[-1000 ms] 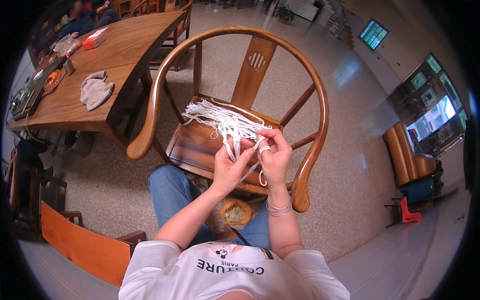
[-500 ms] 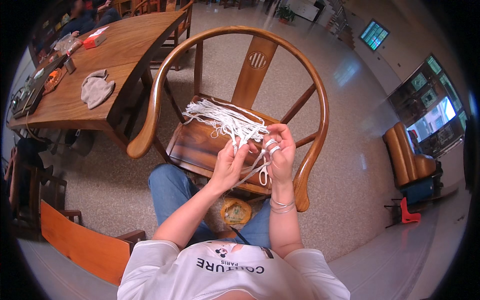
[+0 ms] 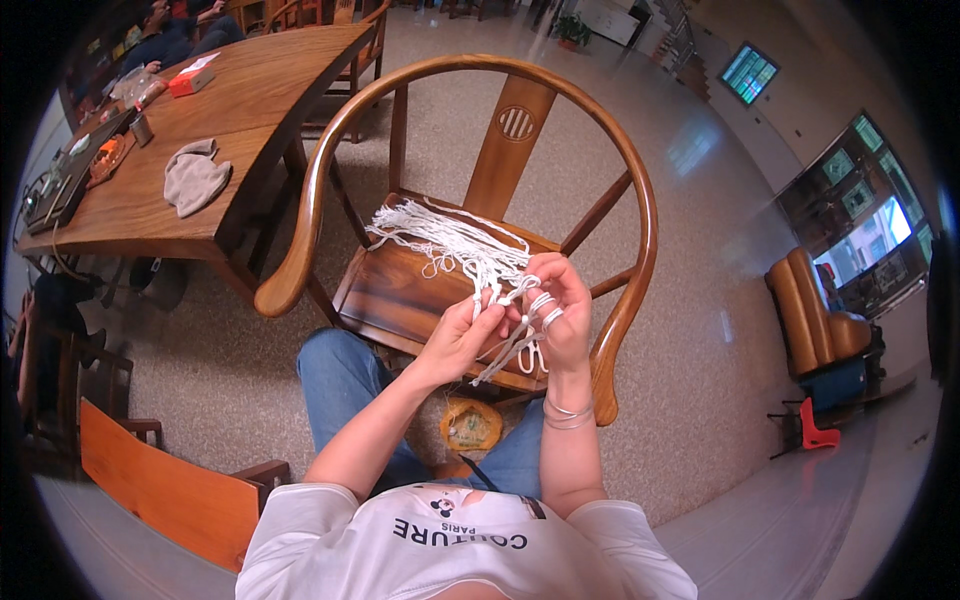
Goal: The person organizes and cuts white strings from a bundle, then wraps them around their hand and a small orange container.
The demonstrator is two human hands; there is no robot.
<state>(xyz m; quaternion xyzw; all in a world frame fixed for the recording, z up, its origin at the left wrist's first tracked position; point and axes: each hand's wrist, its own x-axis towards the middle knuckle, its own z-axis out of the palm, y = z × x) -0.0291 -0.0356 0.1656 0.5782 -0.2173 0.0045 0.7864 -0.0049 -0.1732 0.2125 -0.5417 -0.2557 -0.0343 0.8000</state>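
A bundle of white cord point(image 3: 450, 238) lies across the wooden seat of the round-backed armchair point(image 3: 385, 300), its near end rising into my hands. My left hand point(image 3: 462, 338) pinches knotted white strands between thumb and fingers. Beside it my right hand point(image 3: 562, 315) is closed with thumb and forefinger on a white cord loop, and white cord is wound round its other fingers. A greyish cord end point(image 3: 492, 370) and a white loop dangle below, between the two hands. The fingers partly hide the knots.
To the left stands a wooden table point(image 3: 265, 100) with a beige cloth point(image 3: 196, 178), a red box and a dark tray. A yellow round container point(image 3: 470, 425) is between my knees. A brown leather seat point(image 3: 815, 310) and a red stool point(image 3: 818, 425) are at right.
My right hand has drawn a white cord loop up near its fingertips. The greyish cord end now hangs free, lower and to the left. Both hands have shifted slightly; the bundle stays on the seat.
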